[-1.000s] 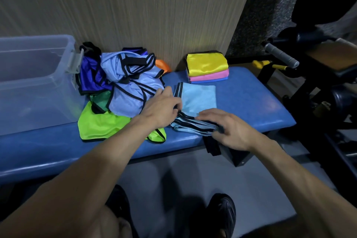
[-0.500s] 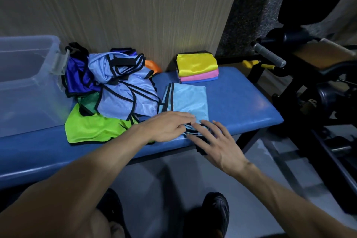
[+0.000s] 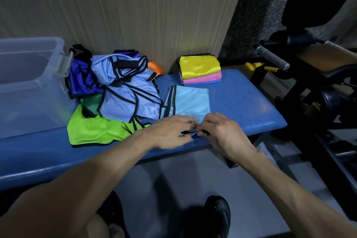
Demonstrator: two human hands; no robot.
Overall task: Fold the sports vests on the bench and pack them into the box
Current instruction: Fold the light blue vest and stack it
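Bench (image 3: 241,102), blue padded, runs from the lower left to a rounded end at the right, where bare padding lies open beyond the light blue vest (image 3: 190,102). That vest lies part-folded near the front edge, between the loose heap and the open end. The left hand (image 3: 170,131) lies palm down on its near hem, fingers extended and close together. The right hand (image 3: 222,131) meets it at the same hem, fingers curled; they appear to pinch the black-trimmed edge, though the contact itself is hidden beneath both hands.

Heap of unfolded vests, touching the light blue vest's left edge: a pale blue vest (image 3: 125,98) on top, a purple vest (image 3: 81,81) behind it, a lime green vest (image 3: 92,131) reaching the front edge. A dark green piece and an orange piece show only as slivers.

Folded stack (image 3: 201,69) against the wall, well apart from the hands: yellow over pink over blue.

Clear plastic box (image 3: 29,83) at the left, cut off by the frame; its contents cannot be made out through the translucent wall.

Black gym equipment (image 3: 309,83) stands close beside the bench's right end.
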